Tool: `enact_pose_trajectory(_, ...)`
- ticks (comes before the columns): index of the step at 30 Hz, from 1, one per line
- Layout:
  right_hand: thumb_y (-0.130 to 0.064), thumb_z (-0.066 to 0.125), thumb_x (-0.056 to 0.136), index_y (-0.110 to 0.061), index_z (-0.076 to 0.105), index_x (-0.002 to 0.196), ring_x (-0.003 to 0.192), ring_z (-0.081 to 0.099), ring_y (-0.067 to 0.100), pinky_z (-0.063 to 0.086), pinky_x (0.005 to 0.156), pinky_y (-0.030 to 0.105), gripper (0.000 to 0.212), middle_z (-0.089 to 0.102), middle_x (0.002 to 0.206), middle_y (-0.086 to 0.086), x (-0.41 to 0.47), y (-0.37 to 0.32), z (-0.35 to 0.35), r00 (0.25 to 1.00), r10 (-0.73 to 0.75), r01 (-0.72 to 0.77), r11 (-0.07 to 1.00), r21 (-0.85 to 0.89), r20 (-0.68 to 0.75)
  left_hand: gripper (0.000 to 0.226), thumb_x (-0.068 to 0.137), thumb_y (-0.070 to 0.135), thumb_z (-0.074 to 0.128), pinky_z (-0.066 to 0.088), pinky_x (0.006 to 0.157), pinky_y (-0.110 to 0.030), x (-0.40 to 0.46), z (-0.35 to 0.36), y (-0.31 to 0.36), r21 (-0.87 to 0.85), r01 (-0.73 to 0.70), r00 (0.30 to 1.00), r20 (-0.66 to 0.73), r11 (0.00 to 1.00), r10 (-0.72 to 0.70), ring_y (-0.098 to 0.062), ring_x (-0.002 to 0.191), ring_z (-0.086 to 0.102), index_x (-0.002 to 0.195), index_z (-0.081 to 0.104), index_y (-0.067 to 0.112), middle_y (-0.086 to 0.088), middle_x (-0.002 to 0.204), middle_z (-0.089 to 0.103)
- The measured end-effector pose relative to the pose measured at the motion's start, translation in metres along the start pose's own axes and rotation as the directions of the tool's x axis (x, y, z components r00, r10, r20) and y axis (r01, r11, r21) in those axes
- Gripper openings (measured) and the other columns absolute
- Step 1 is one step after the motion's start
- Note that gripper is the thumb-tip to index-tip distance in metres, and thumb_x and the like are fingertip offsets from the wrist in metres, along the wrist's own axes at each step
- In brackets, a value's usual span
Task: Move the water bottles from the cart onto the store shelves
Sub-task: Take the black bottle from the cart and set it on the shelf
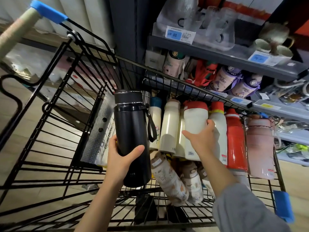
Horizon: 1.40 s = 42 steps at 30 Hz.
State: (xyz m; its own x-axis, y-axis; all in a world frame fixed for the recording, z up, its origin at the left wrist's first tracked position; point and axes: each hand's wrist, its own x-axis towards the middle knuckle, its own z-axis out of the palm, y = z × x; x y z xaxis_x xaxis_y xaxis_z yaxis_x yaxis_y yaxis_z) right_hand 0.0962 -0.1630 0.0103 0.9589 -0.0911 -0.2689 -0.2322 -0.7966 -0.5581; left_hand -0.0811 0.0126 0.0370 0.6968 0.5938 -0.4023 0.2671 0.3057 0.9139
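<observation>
Two bottles in hand. Your left hand [122,162] has its fingers wrapped round the lower body of the black flask [132,139], thumb across the front, held upright above the cart [50,124], probably to clear the wire sides. Your right hand [201,137] is on the cream bottle with the red cap [194,126], thumb on the left of it, fingers curled round its right side; it lies in the row with the other bottles. At 3 o'clock of it sit a red bottle [235,139] and a pink one [259,146]; patterned bottles [168,178] lie at 6. Store shelves [225,54] run from 12 to 3, close beside the cart, lower tier already holding purple bottles [229,81]. Floor is pale wood-look.
</observation>
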Motion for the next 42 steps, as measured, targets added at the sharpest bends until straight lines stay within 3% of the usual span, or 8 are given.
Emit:
enact_pose_trajectory(4,-0.035,0.085,0.069,-0.017,0.014,0.152,0.135,0.039,0.026,0.039,0.103,0.041,0.111,0.034,0.151,0.004,-0.016,0.008,-0.017,0.998,-0.045,0.035,0.982,0.185,0.048,0.084,0.043,0.046,0.083,0.048,0.085,-0.029,-0.012,0.000,0.005,0.183,-0.075,0.997,-0.017,0.980,0.080,-0.004,0.104,0.056,0.115,0.041,0.043,0.012,0.115,0.054)
enact_pose_trajectory(7,-0.034,0.086,0.067,-0.021,0.036,0.140,0.112,0.052,0.015,0.043,0.088,0.029,0.089,0.052,0.129,-0.004,-0.034,0.019,-0.048,0.989,-0.133,0.110,0.948,0.298,0.058,0.084,0.054,0.032,0.088,0.044,0.080,-0.024,-0.028,0.011,0.008,0.226,-0.136,0.989,-0.025,0.965,0.145,-0.003,0.104,0.053,0.122,0.038,0.038,0.010,0.116,0.054)
enact_pose_trajectory(11,-0.035,0.090,0.060,-0.028,0.045,0.125,0.103,0.060,0.013,0.055,0.086,0.040,0.080,0.060,0.117,-0.008,-0.052,0.051,-0.103,0.984,-0.176,0.139,0.872,0.468,0.036,0.076,0.062,0.021,0.089,0.040,0.081,-0.030,-0.065,0.048,0.016,0.196,-0.161,0.981,-0.074,0.967,0.178,-0.003,0.093,0.052,0.116,0.038,0.038,0.016,0.103,0.051)
enact_pose_trajectory(16,-0.035,0.092,0.056,-0.034,0.043,0.128,0.103,0.061,0.013,0.053,0.079,0.036,0.087,0.060,0.117,-0.010,-0.062,0.121,-0.189,0.975,-0.212,0.208,0.797,0.568,-0.059,0.088,0.028,0.052,0.077,0.047,0.080,-0.030,-0.121,0.124,0.010,0.111,-0.264,0.962,-0.033,0.958,0.270,-0.003,0.091,0.060,0.110,0.048,0.035,0.010,0.102,0.062)
enact_pose_trajectory(21,-0.048,0.084,0.040,-0.027,0.048,0.124,0.098,0.063,0.011,0.053,0.084,0.042,0.094,0.063,0.111,-0.011,-0.064,0.219,-0.274,0.981,-0.130,0.195,0.731,0.654,-0.147,0.072,0.039,0.030,0.085,0.050,0.071,-0.021,-0.186,0.238,-0.017,0.079,-0.308,0.950,0.079,0.948,0.302,0.008,0.078,0.064,0.102,0.050,0.036,0.008,0.098,0.065)
enact_pose_trajectory(24,-0.051,0.080,0.039,-0.024,0.048,0.127,0.094,0.061,0.004,0.051,0.077,0.036,0.098,0.062,0.108,-0.014,-0.071,0.281,-0.327,0.973,-0.080,0.206,0.722,0.661,-0.216,0.080,0.031,0.044,0.086,0.053,0.080,-0.033,-0.220,0.306,-0.034,0.031,-0.293,0.942,0.181,0.956,0.283,-0.011,0.093,0.067,0.102,0.050,0.039,0.003,0.105,0.067)
enact_pose_trajectory(30,-0.044,0.079,0.043,-0.028,0.046,0.117,0.086,0.061,0.008,0.048,0.065,0.030,0.082,0.059,0.101,-0.011,-0.080,0.381,-0.415,0.925,0.104,0.196,0.693,0.694,-0.366,0.089,0.031,0.049,0.082,0.050,0.087,-0.032,-0.280,0.420,-0.046,0.036,-0.349,0.867,0.391,0.936,0.309,-0.007,0.100,0.063,0.113,0.050,0.040,0.012,0.111,0.064)
enact_pose_trajectory(42,-0.036,0.075,0.050,-0.027,0.043,0.118,0.080,0.059,0.005,0.044,0.059,0.026,0.076,0.056,0.096,-0.013,0.009,0.450,-0.533,0.782,0.216,0.300,0.691,0.658,-0.584,0.093,0.025,0.035,0.089,0.050,0.077,-0.033,-0.282,0.628,-0.040,-0.063,-0.252,0.789,0.564,0.966,0.243,-0.010,0.088,0.067,0.109,0.051,0.034,0.009,0.101,0.067)
